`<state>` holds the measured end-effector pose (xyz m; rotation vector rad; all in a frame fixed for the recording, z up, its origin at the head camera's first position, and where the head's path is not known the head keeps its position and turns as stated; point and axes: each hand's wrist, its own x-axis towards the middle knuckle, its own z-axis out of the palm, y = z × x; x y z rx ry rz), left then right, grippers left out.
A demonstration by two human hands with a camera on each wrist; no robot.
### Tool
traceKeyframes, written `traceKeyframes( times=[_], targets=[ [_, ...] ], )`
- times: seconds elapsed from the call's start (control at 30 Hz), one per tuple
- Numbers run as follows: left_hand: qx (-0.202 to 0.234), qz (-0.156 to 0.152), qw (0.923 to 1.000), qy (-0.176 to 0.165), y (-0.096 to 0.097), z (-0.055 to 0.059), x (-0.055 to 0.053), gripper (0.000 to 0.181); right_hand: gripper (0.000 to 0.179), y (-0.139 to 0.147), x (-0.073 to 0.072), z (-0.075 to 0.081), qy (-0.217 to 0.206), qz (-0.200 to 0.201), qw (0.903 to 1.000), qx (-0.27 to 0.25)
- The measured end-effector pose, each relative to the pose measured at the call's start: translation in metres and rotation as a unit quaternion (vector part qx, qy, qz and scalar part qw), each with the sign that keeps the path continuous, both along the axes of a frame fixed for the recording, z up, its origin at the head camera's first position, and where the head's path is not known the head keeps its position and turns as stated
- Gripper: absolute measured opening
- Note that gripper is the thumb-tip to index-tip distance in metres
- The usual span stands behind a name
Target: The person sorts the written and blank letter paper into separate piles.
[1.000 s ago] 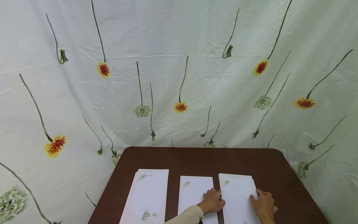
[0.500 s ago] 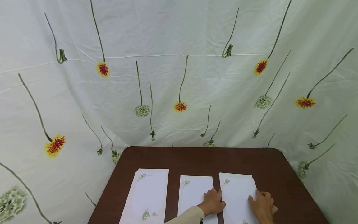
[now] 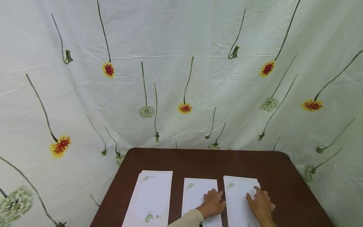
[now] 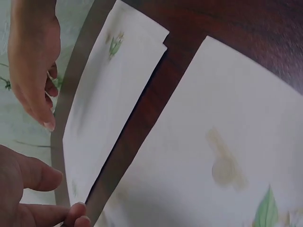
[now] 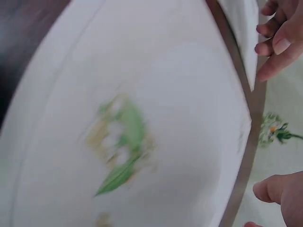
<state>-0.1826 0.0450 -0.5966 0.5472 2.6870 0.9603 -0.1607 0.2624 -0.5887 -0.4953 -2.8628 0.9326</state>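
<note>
Two narrow stacks of white printed paper lie near the hands in the head view. My left hand point(image 3: 212, 203) is over the right edge of the middle stack point(image 3: 195, 192), its fingertips by the left edge of the right stack point(image 3: 236, 195). In the left wrist view, the left hand point(image 4: 28, 189) has its thumb apart from its fingers; whether the fingertips touch paper, I cannot tell. Over the right stack's right side is my right hand point(image 3: 260, 205), fingers spread. The right wrist view shows the right thumb point(image 5: 271, 189) free of the sheets, which carry a green plant print.
A third stack of printed paper point(image 3: 153, 195) lies at the left of the dark brown table point(image 3: 204, 160). Behind the table hangs a pale curtain point(image 3: 170, 78) printed with flowers.
My right hand has moved from the right stack's edge up and inward over the paper, its fingers spreading. The left hand stays nearly in place. The head view has shifted slightly.
</note>
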Motion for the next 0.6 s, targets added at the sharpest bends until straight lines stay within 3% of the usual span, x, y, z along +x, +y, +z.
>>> traceKeyframes(
  times=[0.2,0.33,0.6],
  targets=[
    [0.019,0.028,0.9987,0.037,-0.028,0.011,-0.003,0.046,0.051,-0.026,-0.007,0.013,0.015,0.057,0.9978,-0.031],
    [0.025,0.062,0.9967,0.046,-0.051,0.017,-0.004,0.043,0.049,-0.042,-0.012,0.018,-0.001,0.094,0.9928,-0.074],
    [0.057,0.115,0.9916,0.015,-0.098,0.021,-0.004,0.048,0.05,-0.064,-0.016,0.018,-0.06,0.144,0.9817,-0.11]
  ],
)
